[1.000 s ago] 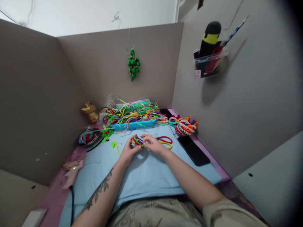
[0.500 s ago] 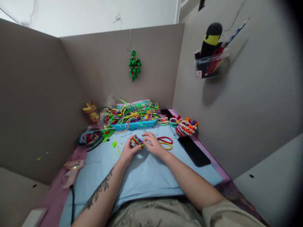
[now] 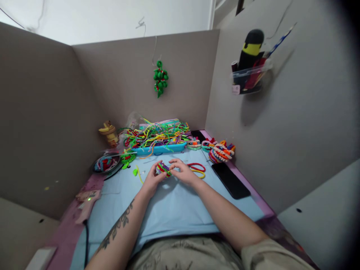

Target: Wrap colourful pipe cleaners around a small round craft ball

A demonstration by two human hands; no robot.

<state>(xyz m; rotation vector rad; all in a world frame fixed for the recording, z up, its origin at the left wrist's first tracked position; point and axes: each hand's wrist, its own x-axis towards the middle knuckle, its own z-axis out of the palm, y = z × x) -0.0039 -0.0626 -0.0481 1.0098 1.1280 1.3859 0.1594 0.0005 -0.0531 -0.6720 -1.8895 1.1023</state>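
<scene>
Both of my hands hold one small coiled piece of pipe cleaners (image 3: 163, 168), striped red, green and purple, just above the light blue mat (image 3: 174, 210). My left hand (image 3: 151, 180) grips its left side with curled fingers. My right hand (image 3: 183, 171) pinches its right side, fingers bent over it. Red and yellow pipe cleaner loops (image 3: 197, 168) lie on the mat right beside my right hand.
A blue tray (image 3: 159, 148) heaped with loose pipe cleaners stands at the back. Finished coiled pieces (image 3: 221, 151) sit at the back right, a black phone (image 3: 230, 179) on the right. A round dish (image 3: 105, 164) and a glue gun (image 3: 86, 202) are on the left. Grey partition walls enclose the desk.
The hands stay on the coiled piece with only small finger movements. The view has shifted slightly.
</scene>
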